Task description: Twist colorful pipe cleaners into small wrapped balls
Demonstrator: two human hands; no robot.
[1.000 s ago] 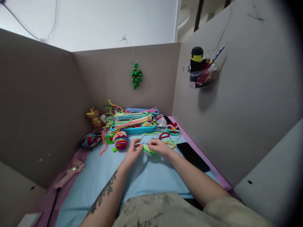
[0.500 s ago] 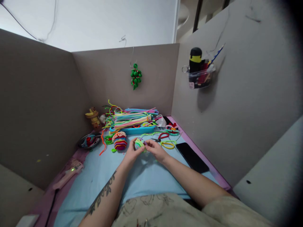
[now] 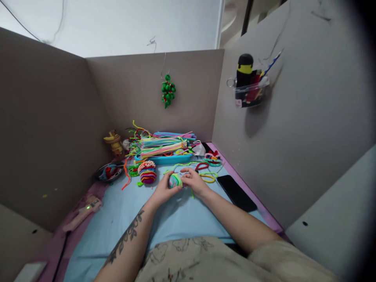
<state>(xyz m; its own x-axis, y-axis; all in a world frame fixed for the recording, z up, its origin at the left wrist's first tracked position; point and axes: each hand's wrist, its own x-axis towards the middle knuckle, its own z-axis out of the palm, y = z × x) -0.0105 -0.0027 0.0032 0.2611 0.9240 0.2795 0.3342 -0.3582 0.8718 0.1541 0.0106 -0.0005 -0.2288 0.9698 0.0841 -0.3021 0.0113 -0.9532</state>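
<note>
The left hand (image 3: 165,188) has its fingers and thumb closed around a small striped piece (image 3: 175,180), which is held just above the blue cloth (image 3: 179,223). The right hand (image 3: 194,182) is at the right side of this piece, with bent fingers; whether they pinch a strand, I cannot tell. Several bands of green, pink and other pale colours are already in place, so I judge the work to be well begun. A green strand (image 3: 192,194) hangs loose below the right hand, so it seems not complete. To the left stands a fuller striped piece (image 3: 147,176) with a fluffy top, apparently more finished. Behind, many coloured stems (image 3: 164,145) remain over a blue tray (image 3: 169,159).
</note>
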